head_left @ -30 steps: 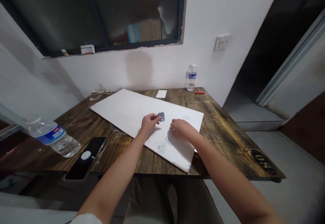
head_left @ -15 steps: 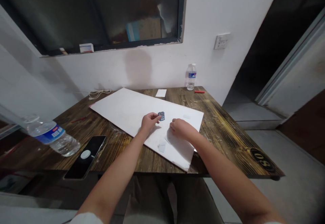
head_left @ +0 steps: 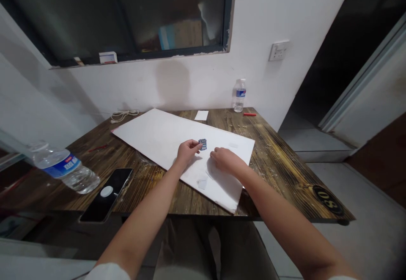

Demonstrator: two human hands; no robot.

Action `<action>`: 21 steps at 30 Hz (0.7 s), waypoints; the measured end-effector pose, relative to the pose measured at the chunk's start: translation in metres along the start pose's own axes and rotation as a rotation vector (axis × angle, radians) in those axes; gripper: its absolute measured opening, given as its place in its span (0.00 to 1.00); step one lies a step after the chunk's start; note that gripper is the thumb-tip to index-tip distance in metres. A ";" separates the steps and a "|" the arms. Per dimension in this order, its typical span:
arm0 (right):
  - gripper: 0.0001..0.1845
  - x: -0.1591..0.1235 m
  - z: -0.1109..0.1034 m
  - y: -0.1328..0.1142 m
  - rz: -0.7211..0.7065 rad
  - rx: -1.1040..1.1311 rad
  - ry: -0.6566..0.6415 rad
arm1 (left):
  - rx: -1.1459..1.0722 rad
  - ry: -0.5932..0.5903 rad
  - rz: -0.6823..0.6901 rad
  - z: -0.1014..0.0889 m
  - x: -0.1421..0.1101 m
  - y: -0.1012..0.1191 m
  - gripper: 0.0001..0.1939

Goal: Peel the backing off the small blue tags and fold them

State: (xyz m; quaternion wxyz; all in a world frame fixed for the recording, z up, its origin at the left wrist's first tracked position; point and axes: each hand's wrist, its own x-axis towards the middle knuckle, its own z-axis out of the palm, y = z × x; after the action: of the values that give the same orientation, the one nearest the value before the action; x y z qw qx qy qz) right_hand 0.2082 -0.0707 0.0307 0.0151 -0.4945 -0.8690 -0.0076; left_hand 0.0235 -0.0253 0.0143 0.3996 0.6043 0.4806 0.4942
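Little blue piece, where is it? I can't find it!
In the head view, the little blue piece is on the white board, right at the fingertips of the left hand, with the right hand just to its right.

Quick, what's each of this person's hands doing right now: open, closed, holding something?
Left hand: closed, fingers apparently pinching a small blue piece.
Right hand: fingers curled down on the white board; cannot tell if it holds anything.

a single head-worn camera looks forward and down from just behind the near edge of the wooden table (head_left: 279, 166), facing the white wall (head_left: 190, 85) beyond it, close enough that the white board (head_left: 152, 134) sits mid-frame.
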 end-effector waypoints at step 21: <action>0.15 0.006 -0.002 -0.002 0.003 -0.070 -0.009 | 0.007 0.006 -0.016 0.000 0.002 -0.006 0.15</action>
State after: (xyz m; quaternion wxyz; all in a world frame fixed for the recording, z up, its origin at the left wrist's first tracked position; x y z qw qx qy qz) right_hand 0.2033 -0.0667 0.0325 -0.0060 -0.4961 -0.8675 -0.0357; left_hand 0.0230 -0.0223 0.0091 0.3999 0.6003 0.4885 0.4910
